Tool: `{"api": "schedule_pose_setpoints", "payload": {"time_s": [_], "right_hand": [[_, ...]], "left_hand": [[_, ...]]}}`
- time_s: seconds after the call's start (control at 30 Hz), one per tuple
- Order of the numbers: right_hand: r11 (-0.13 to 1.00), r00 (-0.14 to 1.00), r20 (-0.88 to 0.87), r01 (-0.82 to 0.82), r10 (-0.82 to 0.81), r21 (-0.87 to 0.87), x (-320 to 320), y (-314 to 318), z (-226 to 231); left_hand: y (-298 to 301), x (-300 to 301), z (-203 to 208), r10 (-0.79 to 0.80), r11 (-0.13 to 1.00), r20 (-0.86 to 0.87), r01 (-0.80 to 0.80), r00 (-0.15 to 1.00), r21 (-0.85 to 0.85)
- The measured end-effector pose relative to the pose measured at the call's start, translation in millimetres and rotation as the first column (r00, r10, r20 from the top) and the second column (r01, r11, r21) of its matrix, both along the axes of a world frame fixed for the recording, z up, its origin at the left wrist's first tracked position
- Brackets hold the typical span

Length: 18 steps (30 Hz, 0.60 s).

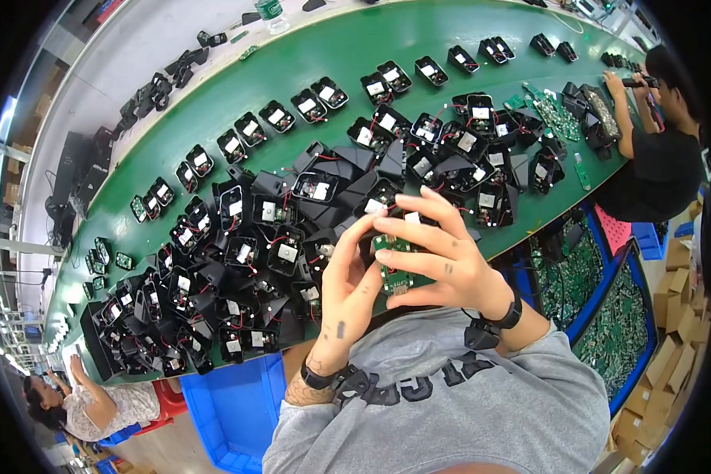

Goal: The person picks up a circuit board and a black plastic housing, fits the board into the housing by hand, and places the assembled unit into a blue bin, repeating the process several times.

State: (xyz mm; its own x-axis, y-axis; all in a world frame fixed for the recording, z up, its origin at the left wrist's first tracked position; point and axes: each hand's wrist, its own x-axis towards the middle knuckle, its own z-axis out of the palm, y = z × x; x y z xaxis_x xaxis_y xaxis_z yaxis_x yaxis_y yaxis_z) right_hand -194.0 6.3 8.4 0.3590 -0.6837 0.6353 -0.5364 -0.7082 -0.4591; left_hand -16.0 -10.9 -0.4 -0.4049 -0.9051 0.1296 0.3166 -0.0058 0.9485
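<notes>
My left hand (346, 288) and my right hand (434, 253) are raised together in front of my chest, over the near edge of the green belt (324, 59). Both pinch a small green circuit board (393, 272) with a metal socket at its lower end. My right fingers lie across its top and my left thumb and fingers press its left side. A black housing part seems to sit behind the board, mostly hidden by my fingers. Just beyond my hands lies a heap of black plastic housings (261, 261) with red wires and white pads.
More black housings (387, 79) stand in rows along the belt. Trays of green circuit boards (620, 324) sit at my right, a blue bin (229, 403) at my lower left. A person in black (660, 158) works at the right; another person (95, 403) sits lower left.
</notes>
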Motion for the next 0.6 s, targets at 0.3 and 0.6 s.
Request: {"api": "schedule_pose_setpoints", "payload": {"time_s": [0.3, 0.6], "right_hand": [[0.999, 0.997, 0.070, 0.037, -0.037, 0.002, -1.4, -9.1, 0.5], [0.716, 0.541, 0.808, -0.466, -0.235, 0.520, 13.8, -1.7, -0.9]], "left_hand": [[4.1, -4.2, 7.7, -0.156, 0.962, -0.188, 0.192, 0.970, 0.195], [10.7, -6.9, 1.2, -0.067, 0.988, -0.020, 0.069, 0.998, 0.138]]}}
